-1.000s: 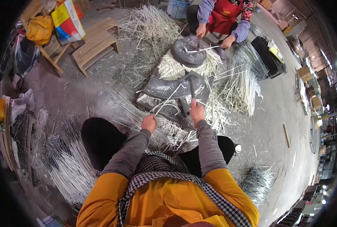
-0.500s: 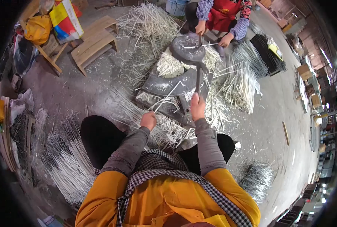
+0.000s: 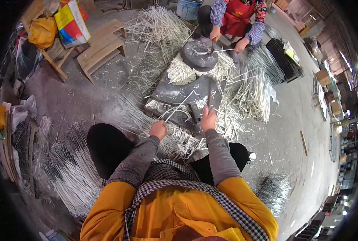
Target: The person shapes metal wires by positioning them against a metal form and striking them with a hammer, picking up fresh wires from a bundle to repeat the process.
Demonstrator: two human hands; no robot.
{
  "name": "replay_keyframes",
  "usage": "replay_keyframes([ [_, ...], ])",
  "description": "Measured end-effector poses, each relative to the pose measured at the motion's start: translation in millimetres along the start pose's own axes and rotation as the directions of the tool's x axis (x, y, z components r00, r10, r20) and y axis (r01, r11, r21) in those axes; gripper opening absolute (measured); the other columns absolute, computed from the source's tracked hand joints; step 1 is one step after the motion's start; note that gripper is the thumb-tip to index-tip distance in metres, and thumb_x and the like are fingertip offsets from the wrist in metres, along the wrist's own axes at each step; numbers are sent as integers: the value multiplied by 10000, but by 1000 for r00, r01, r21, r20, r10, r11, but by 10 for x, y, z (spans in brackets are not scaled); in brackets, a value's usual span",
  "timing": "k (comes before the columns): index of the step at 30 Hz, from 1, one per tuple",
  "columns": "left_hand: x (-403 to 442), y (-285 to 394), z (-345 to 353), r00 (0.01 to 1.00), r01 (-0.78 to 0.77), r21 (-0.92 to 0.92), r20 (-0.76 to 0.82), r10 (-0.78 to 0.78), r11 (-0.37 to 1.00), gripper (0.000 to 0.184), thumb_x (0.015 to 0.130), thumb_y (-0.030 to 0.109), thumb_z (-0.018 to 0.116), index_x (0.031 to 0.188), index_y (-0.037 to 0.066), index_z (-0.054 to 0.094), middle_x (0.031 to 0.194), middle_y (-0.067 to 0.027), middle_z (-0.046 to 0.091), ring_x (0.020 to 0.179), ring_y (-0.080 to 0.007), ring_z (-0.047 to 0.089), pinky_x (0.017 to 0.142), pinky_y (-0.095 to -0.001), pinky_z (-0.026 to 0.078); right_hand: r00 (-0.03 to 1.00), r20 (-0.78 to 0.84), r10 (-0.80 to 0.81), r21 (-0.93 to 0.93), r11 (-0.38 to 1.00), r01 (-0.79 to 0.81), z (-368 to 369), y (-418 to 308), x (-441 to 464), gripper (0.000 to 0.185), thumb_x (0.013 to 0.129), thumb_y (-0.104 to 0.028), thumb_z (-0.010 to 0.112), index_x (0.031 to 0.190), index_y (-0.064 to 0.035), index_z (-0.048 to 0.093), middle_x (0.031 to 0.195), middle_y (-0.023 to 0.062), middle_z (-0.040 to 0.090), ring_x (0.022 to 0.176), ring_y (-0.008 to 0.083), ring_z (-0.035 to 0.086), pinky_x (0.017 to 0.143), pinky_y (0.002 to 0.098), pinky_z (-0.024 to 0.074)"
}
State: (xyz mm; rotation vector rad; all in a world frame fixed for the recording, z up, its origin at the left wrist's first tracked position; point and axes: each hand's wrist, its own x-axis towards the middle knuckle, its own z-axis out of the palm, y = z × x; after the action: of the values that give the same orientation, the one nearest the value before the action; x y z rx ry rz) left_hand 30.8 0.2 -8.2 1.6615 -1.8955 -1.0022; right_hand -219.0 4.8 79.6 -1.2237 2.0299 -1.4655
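My left hand (image 3: 158, 129) is closed around a thin white rod (image 3: 180, 106), whose far end is bent and lies over a dark, curved metal block (image 3: 174, 93). In my right hand (image 3: 208, 119) is the handle of a hammer (image 3: 209, 96). The hammer's head is smeared by motion above the block's right part. Short white rod pieces (image 3: 181, 74) are heaped around and behind the block, and more lie below it between my knees.
Across from me a person in a red apron (image 3: 238, 16) holds a tool and a white rod over a round dark block (image 3: 200, 60). Rod bundles (image 3: 253, 96) lie at right and a bundle (image 3: 76, 180) at lower left. A wooden bench (image 3: 102, 50) stands at upper left.
My right hand and the hammer have moved a little toward me, and the hammer's head is now blurred. My left hand and its rod are nearly still, shifted slightly downward.
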Motion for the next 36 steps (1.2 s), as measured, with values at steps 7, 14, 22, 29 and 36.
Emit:
replay_keyframes([
  [7, 19, -62, 72, 999, 31, 8, -20, -31, 999, 193, 819, 186, 529, 910, 60, 643, 899, -215, 618, 868, -417, 568, 741, -479, 448, 965, 206, 164, -164, 978, -131, 11, 16, 107, 490, 917, -404, 450, 878, 70, 567, 783, 268, 596, 716, 410, 584, 624, 445, 430],
  [14, -14, 59, 40, 999, 31, 19, -17, -31, 999, 191, 813, 185, 533, 906, 58, 642, 893, -206, 624, 868, -409, 569, 745, -482, 449, 987, 109, -119, -440, 885, 155, 132, 477, 94, 484, 915, -411, 467, 822, 56, 553, 706, 236, 579, 629, 335, 579, 587, 450, 413],
  [22, -26, 29, 76, 999, 45, 23, 7, -46, 999, 177, 782, 141, 534, 881, 45, 645, 877, -199, 630, 872, -408, 571, 753, -473, 451, 990, 104, 93, 79, 992, -101, 44, -56, 103, 470, 922, -387, 469, 823, 65, 547, 675, 209, 570, 614, 324, 564, 597, 452, 410],
  [29, 29, 4, 38, 997, 79, -24, -5, -79, 997, 179, 758, 115, 532, 869, 32, 645, 850, -199, 634, 854, -403, 579, 731, -457, 457, 872, 310, 380, -316, 906, -282, 131, 287, 140, 411, 932, -332, 462, 806, 49, 553, 655, 162, 561, 592, 258, 540, 571, 410, 413],
  [36, 57, 98, -18, 987, 142, -195, 97, -125, 970, 174, 756, 104, 512, 836, 48, 656, 842, -189, 636, 832, -371, 598, 713, -439, 464, 993, -35, -116, 173, 978, 121, 206, 186, 24, 485, 910, -419, 484, 780, 35, 596, 635, 90, 571, 522, 167, 519, 480, 339, 392],
])
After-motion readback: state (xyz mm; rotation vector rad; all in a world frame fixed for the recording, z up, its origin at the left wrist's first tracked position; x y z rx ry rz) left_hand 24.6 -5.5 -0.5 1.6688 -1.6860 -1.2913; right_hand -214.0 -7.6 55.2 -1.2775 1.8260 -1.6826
